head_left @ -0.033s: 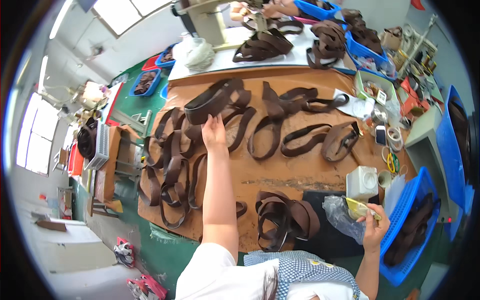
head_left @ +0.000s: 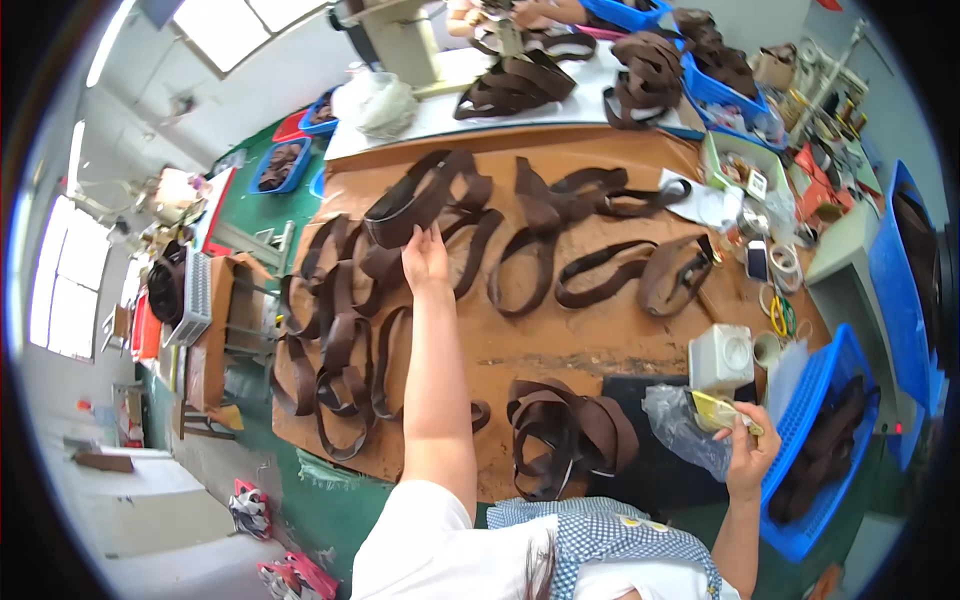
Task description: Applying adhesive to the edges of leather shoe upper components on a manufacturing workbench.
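Note:
My left arm reaches across the brown-covered table (head_left: 560,345). At its end my left hand (head_left: 426,262) is closed on the near edge of a wide dark brown strap loop (head_left: 405,208). More brown strap loops (head_left: 340,330) lie strewn below and to the left of it. On the right, my right hand (head_left: 750,450) grips a small flat yellow object (head_left: 714,411), whose kind I cannot make out. Beside it a crumpled clear plastic bag (head_left: 680,425) rests on a black mat (head_left: 650,475). A bundle of brown straps (head_left: 570,430) sits close to my body.
A blue basket (head_left: 815,440) holding brown pieces stands at my right. Near it are a white block-shaped container (head_left: 720,357), green-and-yellow scissors (head_left: 782,315) and tape rolls (head_left: 786,268). Across the table, another person's hands (head_left: 530,14) are beside a sewing machine (head_left: 400,45).
The whole view has shifted slightly, so the table appears a little further left and up. Both hands keep their holds, with no clear movement of the strap loop or yellow object.

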`<state>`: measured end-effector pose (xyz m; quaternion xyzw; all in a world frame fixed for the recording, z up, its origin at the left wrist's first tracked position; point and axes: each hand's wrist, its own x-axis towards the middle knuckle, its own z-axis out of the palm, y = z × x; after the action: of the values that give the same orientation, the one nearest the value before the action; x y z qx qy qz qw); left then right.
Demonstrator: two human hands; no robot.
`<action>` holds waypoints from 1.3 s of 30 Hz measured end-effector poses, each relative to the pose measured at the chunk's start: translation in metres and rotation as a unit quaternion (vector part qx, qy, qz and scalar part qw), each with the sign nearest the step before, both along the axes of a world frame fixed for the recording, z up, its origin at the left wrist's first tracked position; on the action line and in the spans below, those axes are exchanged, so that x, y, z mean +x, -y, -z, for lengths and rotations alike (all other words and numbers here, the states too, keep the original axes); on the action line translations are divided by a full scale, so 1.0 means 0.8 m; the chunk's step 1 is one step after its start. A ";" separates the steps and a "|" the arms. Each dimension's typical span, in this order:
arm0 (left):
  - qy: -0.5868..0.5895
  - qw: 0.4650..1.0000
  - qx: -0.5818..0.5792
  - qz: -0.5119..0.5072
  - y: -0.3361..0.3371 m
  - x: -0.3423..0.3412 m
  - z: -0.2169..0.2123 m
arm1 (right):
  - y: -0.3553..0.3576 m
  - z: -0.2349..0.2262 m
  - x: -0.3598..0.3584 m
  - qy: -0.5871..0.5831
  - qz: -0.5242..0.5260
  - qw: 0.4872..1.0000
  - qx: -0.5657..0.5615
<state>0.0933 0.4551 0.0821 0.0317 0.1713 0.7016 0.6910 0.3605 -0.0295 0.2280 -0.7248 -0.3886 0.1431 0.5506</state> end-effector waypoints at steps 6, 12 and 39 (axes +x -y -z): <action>-0.006 0.972 -0.234 0.000 -0.053 0.015 0.153 | 0.021 0.015 0.005 -0.003 0.023 0.999 -0.027; 0.017 0.941 -0.291 0.169 -0.015 -0.038 0.115 | 0.037 0.024 0.008 -0.011 0.033 0.998 -0.044; -0.870 0.370 0.151 0.288 0.532 -0.046 -0.013 | 0.085 0.177 0.103 0.191 0.136 0.967 -0.104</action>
<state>0.0561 0.0291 0.0921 0.7759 0.5496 0.0593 0.3040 0.4428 -0.0971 0.0866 -0.8383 -0.3670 -0.0345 0.4019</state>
